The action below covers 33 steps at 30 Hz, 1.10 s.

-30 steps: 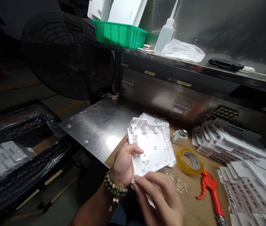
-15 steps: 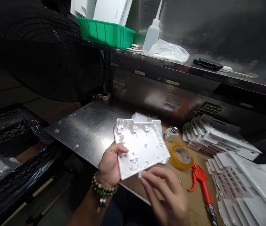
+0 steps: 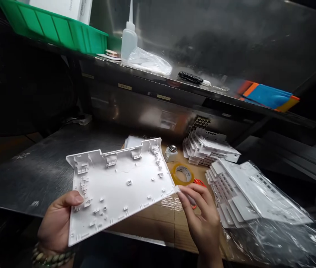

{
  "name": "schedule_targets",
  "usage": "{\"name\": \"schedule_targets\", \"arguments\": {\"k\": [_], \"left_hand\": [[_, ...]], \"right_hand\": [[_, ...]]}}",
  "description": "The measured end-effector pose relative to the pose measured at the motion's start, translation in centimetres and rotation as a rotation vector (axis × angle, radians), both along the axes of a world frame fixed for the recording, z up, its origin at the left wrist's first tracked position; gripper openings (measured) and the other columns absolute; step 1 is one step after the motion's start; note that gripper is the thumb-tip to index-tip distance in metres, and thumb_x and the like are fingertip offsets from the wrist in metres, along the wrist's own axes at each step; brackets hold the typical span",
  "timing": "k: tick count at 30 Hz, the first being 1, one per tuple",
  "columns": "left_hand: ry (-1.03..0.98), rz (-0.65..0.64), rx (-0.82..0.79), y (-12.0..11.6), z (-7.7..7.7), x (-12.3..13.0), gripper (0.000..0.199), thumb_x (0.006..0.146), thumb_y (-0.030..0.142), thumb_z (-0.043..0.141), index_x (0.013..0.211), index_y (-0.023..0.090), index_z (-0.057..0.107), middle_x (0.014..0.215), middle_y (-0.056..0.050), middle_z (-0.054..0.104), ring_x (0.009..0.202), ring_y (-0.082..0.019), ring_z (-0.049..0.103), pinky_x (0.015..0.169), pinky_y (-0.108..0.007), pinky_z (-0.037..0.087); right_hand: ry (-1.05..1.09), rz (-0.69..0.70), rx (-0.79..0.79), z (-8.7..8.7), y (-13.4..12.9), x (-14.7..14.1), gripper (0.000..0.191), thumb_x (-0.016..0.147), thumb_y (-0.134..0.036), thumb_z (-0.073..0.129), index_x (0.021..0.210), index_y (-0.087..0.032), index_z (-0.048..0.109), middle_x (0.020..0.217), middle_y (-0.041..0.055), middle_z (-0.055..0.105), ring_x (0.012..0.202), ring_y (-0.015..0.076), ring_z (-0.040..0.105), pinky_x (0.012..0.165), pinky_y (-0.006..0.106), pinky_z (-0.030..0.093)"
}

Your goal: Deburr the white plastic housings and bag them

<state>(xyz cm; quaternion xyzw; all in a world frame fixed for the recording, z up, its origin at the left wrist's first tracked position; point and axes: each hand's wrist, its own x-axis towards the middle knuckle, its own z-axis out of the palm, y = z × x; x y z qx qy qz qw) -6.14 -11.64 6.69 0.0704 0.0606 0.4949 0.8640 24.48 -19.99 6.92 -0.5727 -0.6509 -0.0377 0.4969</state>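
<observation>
- The white panel point(image 3: 110, 201) is up in the air over the bench, inner face showing, its moulded clips and posts with no separate part visibly fitted
- Left hand point(image 3: 55, 219): clamped on the panel's left edge, thumb over the inner face
- Right hand point(image 3: 202, 210): thumb and forefinger pinching a whitish scrap point(image 3: 177, 189) at the panel's lower right corner; it is too small and blurred to say what it is
- Handling of this panel looks under way, not finished, since both hands are at its edges
- Left over: a rear stack point(image 3: 214, 147) and a front stack point(image 3: 237, 191) of similar panels lie to the right, whether done or waiting I cannot tell
</observation>
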Motion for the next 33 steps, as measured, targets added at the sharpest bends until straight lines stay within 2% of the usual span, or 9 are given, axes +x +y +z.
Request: {"name": "schedule_targets", "arguments": {"k": [4,8,11,13,16,19,24,30,33], "left_hand": [[0.068,-0.065,0.176,0.1,-0.5,-0.1,0.098,0.072,-0.002,0.041,0.164,0.031,0.033,0.124,-0.005,0.079,0.119,-0.036,0.073,0.11,-0.069,0.047],[0.125,-0.09,0.229,0.3,-1.0,-0.1,0.097,0.071,0.0,0.044,0.164,0.029,0.034,0.123,-0.005,0.08,0.118,-0.037,0.073,0.106,-0.068,0.05],[0.207,-0.033,0.12,0.1,-1.8,-0.7,0.1,0.071,0.001,0.046,0.164,0.035,0.032,0.119,-0.001,0.081,0.118,-0.038,0.072,0.102,-0.066,0.054],[0.272,-0.005,0.004,-0.1,-2.7,-1.4,0.104,0.068,0.001,0.048,0.164,0.038,0.031,0.116,0.002,0.082,0.118,-0.039,0.072,0.097,-0.064,0.058],[0.373,-0.053,-0.097,-0.6,-4.3,-2.6,0.114,0.062,-0.004,0.047,0.164,0.043,0.028,0.115,0.002,0.082,0.115,-0.041,0.073,0.089,-0.062,0.063],[0.449,-0.065,-0.119,-1.6,-5.2,-3.0,0.116,0.062,-0.006,0.046,0.163,0.047,0.026,0.113,0.003,0.083,0.112,-0.042,0.074,0.082,-0.062,0.066],[0.574,-0.077,-0.116,-3.3,-3.9,-1.6,0.114,0.059,-0.007,0.049,0.158,0.049,0.037,0.11,0.001,0.083,0.106,-0.045,0.076,0.075,-0.061,0.067],[0.553,-0.032,-0.123,-3.4,-1.9,0.7,0.099,0.055,-0.005,0.057,0.149,0.026,0.054,0.103,-0.01,0.082,0.093,-0.042,0.079,0.078,-0.056,0.067],[0.532,-0.007,-0.072,-3.0,-1.2,2.0,0.1,0.051,-0.004,0.059,0.147,0.024,0.057,0.103,-0.012,0.081,0.091,-0.039,0.078,0.08,-0.054,0.066]], "right_hand": [[-0.07,0.065,0.011,0.0,0.0,0.3,0.03,0.095,-0.01,0.07,0.119,-0.027,0.073,0.109,0.0045,0.065,0.103,0.0163,0.065,0.087,0.03,0.056],[-0.107,0.063,0.021,-0.1,0.0,0.8,0.027,0.095,-0.011,0.07,0.117,-0.027,0.074,0.107,0.0047,0.066,0.101,0.0168,0.066,0.084,0.03,0.057],[-0.113,0.075,-0.012,-0.2,0.1,1.4,0.024,0.095,-0.013,0.07,0.115,-0.027,0.075,0.106,0.0043,0.066,0.098,0.0171,0.067,0.083,0.031,0.059],[-0.061,0.008,-0.027,0.1,0.4,2.1,0.02,0.096,-0.017,0.07,0.112,-0.027,0.076,0.107,0.0044,0.067,0.098,0.0175,0.068,0.082,0.031,0.059],[0.078,-0.085,0.029,1.4,0.9,2.7,0.017,0.095,-0.021,0.072,0.111,-0.027,0.077,0.109,0.0037,0.067,0.103,0.0177,0.067,0.084,0.031,0.058],[0.137,-0.041,0.135,3.0,2.0,2.1,0.025,0.094,-0.016,0.073,0.115,-0.029,0.075,0.111,0.0022,0.066,0.106,0.0166,0.066,0.089,0.031,0.057],[0.179,0.03,0.071,3.3,4.2,0.6,0.019,0.097,-0.02,0.07,0.113,-0.028,0.076,0.111,0.0022,0.067,0.106,0.0167,0.067,0.088,0.032,0.058],[0.189,0.061,0.08,1.2,4.8,1.2,0.016,0.097,-0.025,0.071,0.111,-0.028,0.077,0.11,0.0034,0.069,0.106,0.0183,0.067,0.087,0.033,0.057],[0.2,-0.051,0.062,1.1,5.1,2.4,0.016,0.095,-0.032,0.074,0.109,-0.027,0.079,0.111,0.0044,0.07,0.106,0.0199,0.067,0.092,0.037,0.054]]}}
